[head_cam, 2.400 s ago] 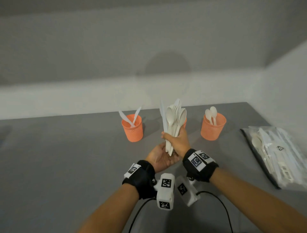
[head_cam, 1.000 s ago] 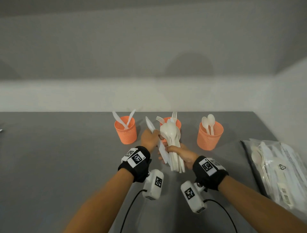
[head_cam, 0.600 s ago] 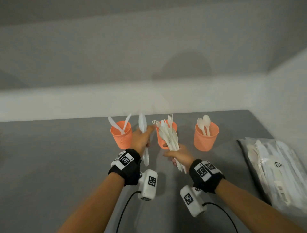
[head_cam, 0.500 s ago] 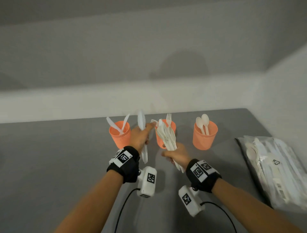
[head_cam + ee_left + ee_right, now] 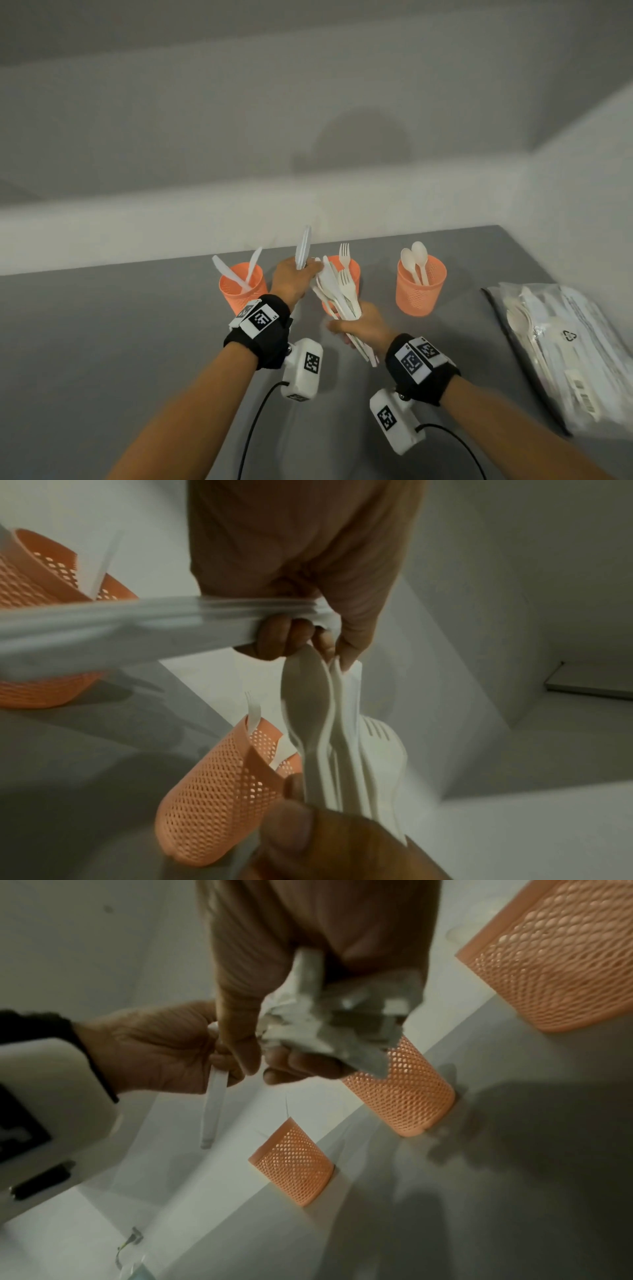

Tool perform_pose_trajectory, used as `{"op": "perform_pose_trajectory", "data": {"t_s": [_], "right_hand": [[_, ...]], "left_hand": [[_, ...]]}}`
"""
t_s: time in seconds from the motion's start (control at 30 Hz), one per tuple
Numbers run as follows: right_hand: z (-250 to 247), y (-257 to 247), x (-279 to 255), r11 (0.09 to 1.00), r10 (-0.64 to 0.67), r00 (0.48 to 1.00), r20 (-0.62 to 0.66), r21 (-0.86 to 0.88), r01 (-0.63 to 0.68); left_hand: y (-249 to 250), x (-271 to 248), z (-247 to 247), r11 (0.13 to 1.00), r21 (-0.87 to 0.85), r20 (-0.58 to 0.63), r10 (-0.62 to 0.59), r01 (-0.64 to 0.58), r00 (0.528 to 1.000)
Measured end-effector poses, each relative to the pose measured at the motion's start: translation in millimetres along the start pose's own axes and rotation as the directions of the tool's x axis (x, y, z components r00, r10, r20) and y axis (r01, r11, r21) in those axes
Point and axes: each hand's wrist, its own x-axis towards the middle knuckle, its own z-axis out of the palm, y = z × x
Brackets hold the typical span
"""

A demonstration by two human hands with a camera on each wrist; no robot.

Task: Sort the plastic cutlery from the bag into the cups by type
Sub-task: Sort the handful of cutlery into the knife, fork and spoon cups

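Three orange mesh cups stand in a row: the left cup [image 5: 242,291] holds knives, the middle cup [image 5: 352,274] forks, the right cup [image 5: 421,291] spoons. My left hand [image 5: 305,270] grips white plastic knives [image 5: 303,246] upright between the left and middle cups; their number is unclear. Its fingertips [image 5: 346,653] touch the top of a mixed cutlery bundle [image 5: 337,291]. My right hand [image 5: 346,329] grips that bundle by the handles [image 5: 335,1026] in front of the middle cup. The bundle shows a spoon [image 5: 304,696] and a fork [image 5: 344,279].
The clear cutlery bag [image 5: 555,349] lies flat at the right edge of the grey table [image 5: 120,342], near the side wall. A white wall ledge runs behind the cups. Cables trail from both wrist cameras toward me.
The left hand drew knives out of the bundle, raised them upright beside the left cup and now reaches back to the bundle's top. The right hand tilted the bundle left.
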Motion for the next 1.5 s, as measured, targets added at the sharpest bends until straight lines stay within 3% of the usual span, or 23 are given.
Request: {"op": "perform_pose_trajectory", "data": {"t_s": [0.2,0.4,0.7,0.87,0.97,1.1,1.3,1.5], "right_hand": [[-2,-1,6,0.999,-0.004,0.999,-0.048,0.04,0.006],[1,-3,21,0.996,-0.071,0.99,-0.12,0.035,0.076],[2,0,24,0.982,-0.096,0.992,-0.082,0.152,0.108],[-1,0,22,0.969,-0.1,0.989,-0.107,0.217,0.122],[-3,2,23,0.974,-0.11,0.985,-0.132,0.184,0.134],[0,4,29,0.989,-0.091,0.966,-0.241,0.088,0.115],[8,-1,28,0.989,-0.082,0.975,-0.205,0.107,0.105],[8,-4,23,0.979,-0.071,0.984,-0.164,0.176,0.099]], "left_hand": [[12,8,-5,0.964,0.173,-0.13,0.225,-0.201,0.966],[4,9,11,0.995,0.005,-0.048,0.095,-0.095,0.994],[13,12,17,0.957,0.01,-0.138,0.29,-0.291,0.947],[30,25,-2,0.912,-0.32,-0.261,0.175,-0.256,0.949],[27,33,-12,0.897,-0.418,-0.236,0.049,-0.147,0.97],[11,24,-5,0.951,-0.307,-0.07,0.019,-0.039,0.997],[3,15,19,0.99,-0.092,-0.05,0.107,-0.111,0.993],[3,18,26,0.961,0.126,-0.054,0.253,-0.245,0.966]]}}
